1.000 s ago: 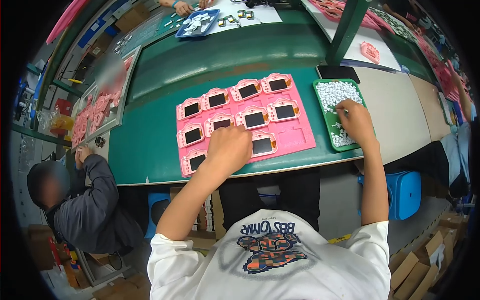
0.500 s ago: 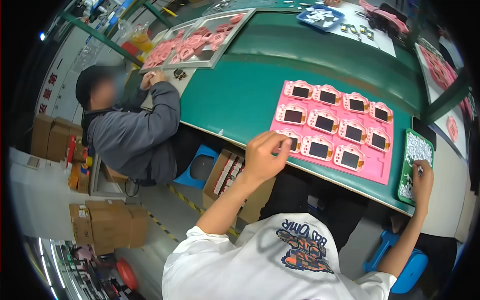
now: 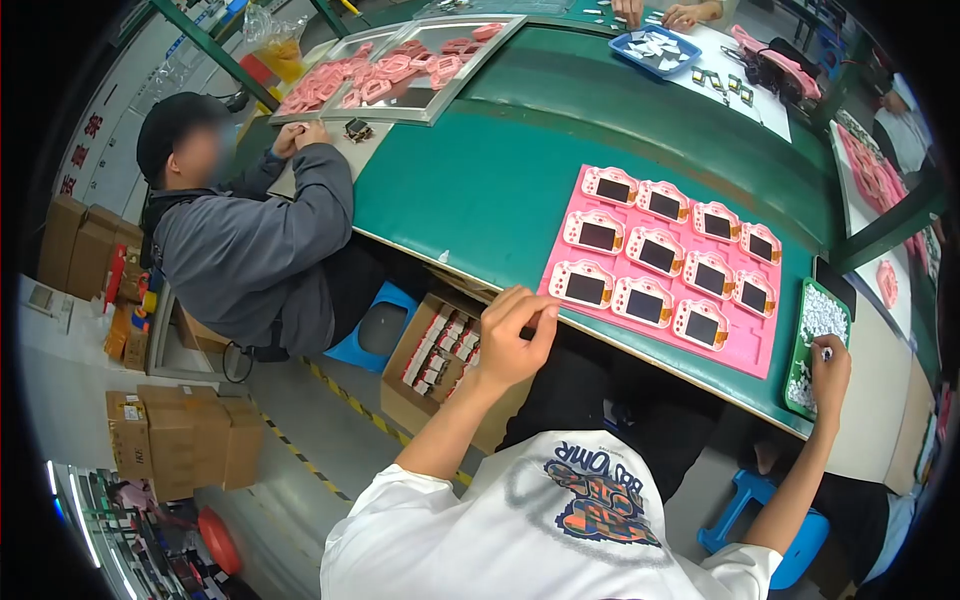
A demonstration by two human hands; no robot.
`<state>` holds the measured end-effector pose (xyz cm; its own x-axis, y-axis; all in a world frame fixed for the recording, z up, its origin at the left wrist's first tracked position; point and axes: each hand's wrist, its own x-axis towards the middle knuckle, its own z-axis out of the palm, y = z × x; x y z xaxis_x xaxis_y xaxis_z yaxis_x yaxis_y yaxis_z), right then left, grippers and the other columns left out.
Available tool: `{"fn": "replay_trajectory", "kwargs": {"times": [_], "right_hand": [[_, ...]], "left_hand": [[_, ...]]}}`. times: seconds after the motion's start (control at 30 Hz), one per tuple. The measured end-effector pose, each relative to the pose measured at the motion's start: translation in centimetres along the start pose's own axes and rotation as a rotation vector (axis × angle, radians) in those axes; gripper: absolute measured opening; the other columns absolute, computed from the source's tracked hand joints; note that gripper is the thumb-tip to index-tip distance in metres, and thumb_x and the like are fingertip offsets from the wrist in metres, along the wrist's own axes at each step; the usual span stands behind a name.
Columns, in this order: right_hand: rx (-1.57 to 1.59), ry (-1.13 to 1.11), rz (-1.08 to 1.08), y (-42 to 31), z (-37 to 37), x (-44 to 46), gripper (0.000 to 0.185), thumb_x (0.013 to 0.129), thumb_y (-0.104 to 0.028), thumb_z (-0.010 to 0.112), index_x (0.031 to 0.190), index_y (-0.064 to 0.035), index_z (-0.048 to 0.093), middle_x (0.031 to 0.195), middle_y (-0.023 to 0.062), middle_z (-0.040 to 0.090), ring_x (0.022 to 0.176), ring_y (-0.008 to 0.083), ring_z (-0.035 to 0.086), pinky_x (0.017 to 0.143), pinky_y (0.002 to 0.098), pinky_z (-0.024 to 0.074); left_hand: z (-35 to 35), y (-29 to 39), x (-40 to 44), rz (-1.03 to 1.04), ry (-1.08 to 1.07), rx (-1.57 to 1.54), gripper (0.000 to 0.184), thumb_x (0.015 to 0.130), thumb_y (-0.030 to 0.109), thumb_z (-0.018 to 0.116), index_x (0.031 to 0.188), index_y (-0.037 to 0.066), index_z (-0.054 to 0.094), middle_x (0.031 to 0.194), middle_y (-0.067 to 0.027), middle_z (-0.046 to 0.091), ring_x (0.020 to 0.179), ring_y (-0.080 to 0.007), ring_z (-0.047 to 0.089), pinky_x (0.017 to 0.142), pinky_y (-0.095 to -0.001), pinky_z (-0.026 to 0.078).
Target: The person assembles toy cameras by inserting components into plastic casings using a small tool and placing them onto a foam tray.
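Observation:
My left hand [image 3: 518,335] is at the table's front edge, left of the pink foam tray [image 3: 742,352]. Its thumb and forefinger are pinched; anything between them is too small to make out. Several pink-and-white handheld console shells [image 3: 583,285] with dark screens lie in rows in the foam tray. On the right, a green tray [image 3: 789,392] holds many small white pieces [image 3: 822,316]. My right hand [image 3: 832,375] is over the near part of this tray, fingers closed together, with something small and dark-and-white at the fingertips that I cannot identify.
A co-worker [image 3: 250,240] sits at the left by framed trays of pink shells [image 3: 375,88]. At the back, another person's hands [image 3: 690,15] are near a blue basket [image 3: 655,70]. A carton [image 3: 400,398] and a blue stool [image 3: 372,335] stand below the table.
My left hand has drawn back from the near-left console, which now shows fully. My right hand stays at the green tray. Another person's hands have appeared by the blue basket. The view has shifted slightly.

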<state>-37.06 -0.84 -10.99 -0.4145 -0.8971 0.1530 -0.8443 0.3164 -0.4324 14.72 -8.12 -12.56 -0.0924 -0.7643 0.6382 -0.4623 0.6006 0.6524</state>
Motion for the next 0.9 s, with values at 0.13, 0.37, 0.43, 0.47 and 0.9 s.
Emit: {"fn": "replay_trajectory", "kwargs": {"times": [0.13,0.37,0.43,0.47,0.9], "right_hand": [[-0.04,0.013,0.022,-0.4,0.2,-0.1,0.01,0.092,-0.004,0.064,0.1,0.0006,0.068,0.095,0.0113,0.073,0.087,0.0282,0.068,0.086,0.0373,0.0526],[-0.055,0.031,0.062,-0.9,0.3,-0.1,0.008,0.093,-0.003,0.063,0.099,0.0001,0.067,0.094,0.0108,0.073,0.087,0.0278,0.068,0.086,0.0373,0.0525],[-0.042,0.023,0.07,-0.8,0.4,-0.2,0.008,0.093,-0.003,0.063,0.1,-0.0001,0.067,0.095,0.0107,0.073,0.088,0.0277,0.068,0.086,0.0372,0.0524],[-0.035,0.018,0.074,-0.6,0.4,-0.3,0.008,0.093,-0.003,0.063,0.1,-0.0002,0.067,0.095,0.0106,0.073,0.088,0.0276,0.068,0.087,0.0371,0.0524],[0.028,0.07,0.014,0.5,0.6,-0.7,0.008,0.093,-0.004,0.064,0.1,-0.0017,0.067,0.097,0.0105,0.074,0.089,0.029,0.068,0.086,0.0375,0.0523]], "left_hand": [[0.0,0.2,-1.1,0.053,-0.048,-0.077,0.005,0.087,-0.003,0.067,0.088,0.001,0.07,0.068,-0.0042,0.057,0.059,-0.0185,0.046,0.059,-0.0301,0.041],[-0.1,-0.4,-3.2,-0.004,-0.074,-0.11,0.006,0.087,-0.003,0.067,0.088,0.001,0.071,0.067,-0.0045,0.058,0.059,-0.0185,0.047,0.059,-0.0301,0.041],[-0.2,-0.4,-3.4,-0.027,-0.069,-0.12,0.007,0.085,-0.004,0.067,0.088,0.001,0.072,0.068,-0.0053,0.058,0.061,-0.0181,0.047,0.058,-0.0296,0.04],[-0.1,-0.4,-3.5,-0.04,-0.068,-0.124,0.008,0.085,-0.005,0.067,0.089,0.0,0.072,0.068,-0.0057,0.058,0.061,-0.018,0.047,0.057,-0.0294,0.04],[-3.6,-6.7,1.5,-0.185,0.112,0.317,0.022,0.09,0.006,0.067,0.112,0.002,0.067,0.097,-0.011,0.061,0.088,-0.0269,0.057,0.083,-0.0374,0.048]]}}
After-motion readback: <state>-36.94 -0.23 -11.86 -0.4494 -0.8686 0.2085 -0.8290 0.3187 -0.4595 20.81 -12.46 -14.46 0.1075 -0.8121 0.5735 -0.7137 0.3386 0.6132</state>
